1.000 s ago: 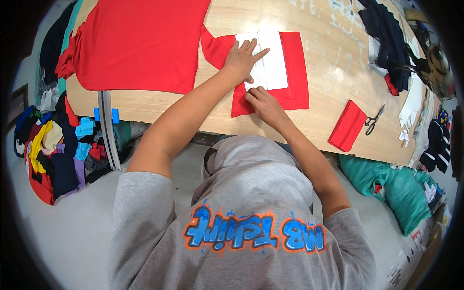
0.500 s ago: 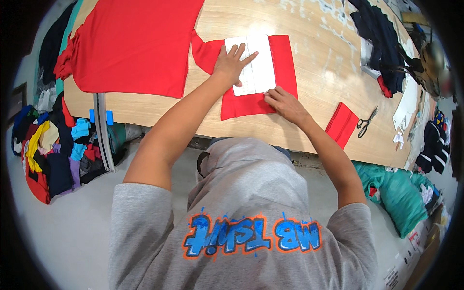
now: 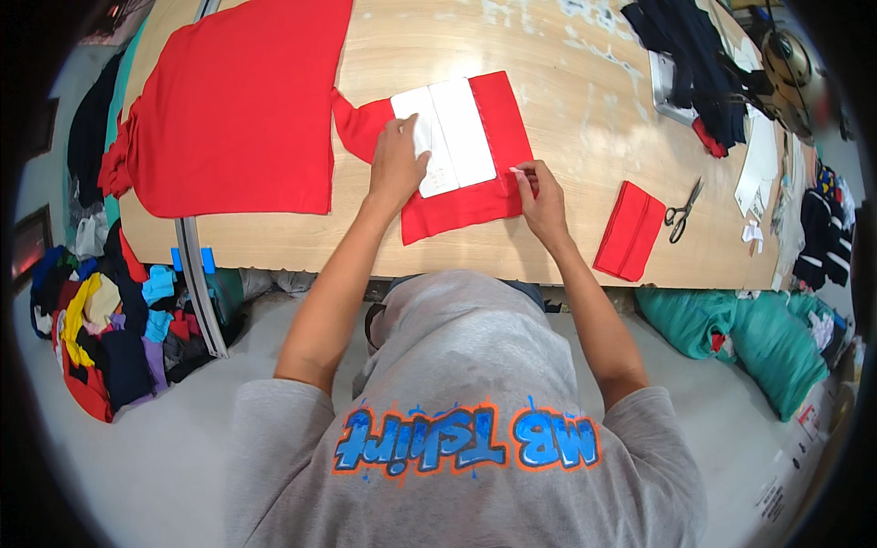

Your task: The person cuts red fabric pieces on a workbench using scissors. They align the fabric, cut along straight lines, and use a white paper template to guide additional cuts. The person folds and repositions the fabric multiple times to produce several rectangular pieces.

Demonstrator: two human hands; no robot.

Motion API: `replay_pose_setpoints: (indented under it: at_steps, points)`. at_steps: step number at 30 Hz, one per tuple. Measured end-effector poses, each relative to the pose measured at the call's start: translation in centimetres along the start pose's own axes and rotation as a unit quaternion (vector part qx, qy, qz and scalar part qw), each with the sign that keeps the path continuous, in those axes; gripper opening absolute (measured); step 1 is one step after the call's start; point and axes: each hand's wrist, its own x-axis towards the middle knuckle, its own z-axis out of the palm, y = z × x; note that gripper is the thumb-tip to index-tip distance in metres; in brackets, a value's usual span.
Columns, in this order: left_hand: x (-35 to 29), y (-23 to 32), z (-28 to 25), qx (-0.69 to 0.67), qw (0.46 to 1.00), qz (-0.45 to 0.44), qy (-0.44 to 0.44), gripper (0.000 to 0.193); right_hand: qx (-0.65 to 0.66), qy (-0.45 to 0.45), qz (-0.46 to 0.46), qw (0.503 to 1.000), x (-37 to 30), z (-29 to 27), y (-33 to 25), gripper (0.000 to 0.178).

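A white rectangular card (image 3: 464, 132) lies on a cut piece of red cloth (image 3: 457, 208) on the wooden table (image 3: 575, 91). My left hand (image 3: 396, 164) lies flat on the card's left half and presses it down. My right hand (image 3: 541, 194) pinches a small white chalk (image 3: 516, 171) at the card's lower right corner, with the tip on the red cloth.
A big red cloth (image 3: 237, 100) is spread at the table's left. A folded red piece (image 3: 630, 233) and scissors (image 3: 681, 212) lie to the right, dark garments (image 3: 694, 55) behind them. Mixed clothes (image 3: 100, 329) and green bags (image 3: 767, 338) lie on the floor.
My right hand has slid rightward along the card's lower edge to its lower right corner. My left hand stays on the card, with its fingers drawn closer together.
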Motion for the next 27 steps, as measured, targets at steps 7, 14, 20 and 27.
replay_pose_setpoints:
  at_steps: [7, 14, 20, 27]
  points:
    - [-0.7, 2.9, 1.0, -0.174, 0.958, -0.217, 0.064, 0.074, 0.013, -0.009, 0.036, 0.999, 1.2, 2.9, -2.1, 0.012]
    - [-0.1, -0.3, 3.0, -0.353, 0.882, -0.296, 0.096, 0.062, 0.110, 0.007, 0.090, 0.990, 1.9, 4.9, -1.5, 0.012]
    - [-1.6, 2.5, 1.0, -0.663, 0.718, -0.205, -0.044, 0.033, 0.241, 0.016, 0.169, 0.956, 0.6, 3.6, -2.2, 0.020]
    - [-5.6, 10.1, 4.2, -0.350, 0.930, -0.109, 0.009, 0.043, 0.376, 0.031, 0.227, 0.898, -2.8, 3.1, -2.4, 0.027]
